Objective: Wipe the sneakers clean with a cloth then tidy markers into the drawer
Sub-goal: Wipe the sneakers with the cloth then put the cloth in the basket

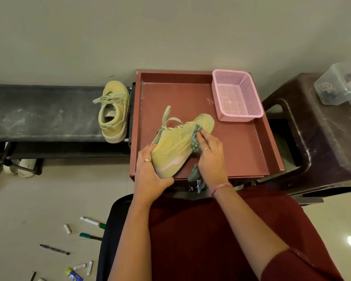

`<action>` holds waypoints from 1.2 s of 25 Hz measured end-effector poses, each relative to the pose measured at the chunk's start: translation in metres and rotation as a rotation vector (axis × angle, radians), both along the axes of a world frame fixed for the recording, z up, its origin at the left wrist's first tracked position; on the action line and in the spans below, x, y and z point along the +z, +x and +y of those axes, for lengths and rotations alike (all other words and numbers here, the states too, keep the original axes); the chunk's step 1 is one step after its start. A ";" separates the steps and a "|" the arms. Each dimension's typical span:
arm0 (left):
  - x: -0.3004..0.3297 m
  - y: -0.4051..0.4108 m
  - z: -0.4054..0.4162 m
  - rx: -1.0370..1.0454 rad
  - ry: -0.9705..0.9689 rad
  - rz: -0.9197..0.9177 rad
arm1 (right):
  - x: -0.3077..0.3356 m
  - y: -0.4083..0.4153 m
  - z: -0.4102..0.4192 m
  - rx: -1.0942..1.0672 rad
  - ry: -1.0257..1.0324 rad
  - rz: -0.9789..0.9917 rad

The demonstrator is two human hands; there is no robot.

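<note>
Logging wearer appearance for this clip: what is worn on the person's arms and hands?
Both forearms are bare. The left hand has a gold-coloured ring, the right hand a thin silver-coloured ring. A pink band circles the right wrist. A dark red short sleeve covers the right upper arm.

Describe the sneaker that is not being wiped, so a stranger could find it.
Find the dark bench left of the red tray. At its right end stands a yellow-green sneaker, upright and alone; no hand touches it, unlike its twin.

Hands (150,171) gripping sneaker (176,147), cloth (196,138) pressed (toe end)
</note>
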State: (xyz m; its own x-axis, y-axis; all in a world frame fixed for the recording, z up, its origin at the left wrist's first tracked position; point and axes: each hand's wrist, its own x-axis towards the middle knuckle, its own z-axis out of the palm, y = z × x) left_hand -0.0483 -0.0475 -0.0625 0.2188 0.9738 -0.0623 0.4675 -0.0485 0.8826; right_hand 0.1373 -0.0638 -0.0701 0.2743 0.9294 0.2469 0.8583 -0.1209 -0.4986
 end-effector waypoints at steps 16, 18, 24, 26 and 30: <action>0.001 0.001 0.002 -0.002 -0.041 -0.004 | 0.021 0.024 0.057 -0.276 -0.119 0.114; 0.002 0.002 0.002 0.012 -0.053 0.004 | 0.025 0.027 0.062 -0.249 -0.154 0.130; 0.001 0.002 0.003 0.003 -0.037 0.018 | 0.003 -0.048 -0.023 -0.048 -0.085 0.000; 0.001 0.002 0.002 -0.004 -0.031 0.019 | 0.000 -0.036 -0.019 -0.008 -0.094 -0.001; 0.002 0.003 0.000 -0.005 -0.028 -0.001 | 0.011 0.015 0.031 -0.105 -0.164 -0.037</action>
State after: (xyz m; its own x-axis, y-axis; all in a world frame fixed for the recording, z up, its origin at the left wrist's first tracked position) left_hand -0.0450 -0.0472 -0.0602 0.2238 0.9705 -0.0894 0.4662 -0.0261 0.8843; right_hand 0.1522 -0.0326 -0.0594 0.3652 0.9249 0.1059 0.8541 -0.2877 -0.4333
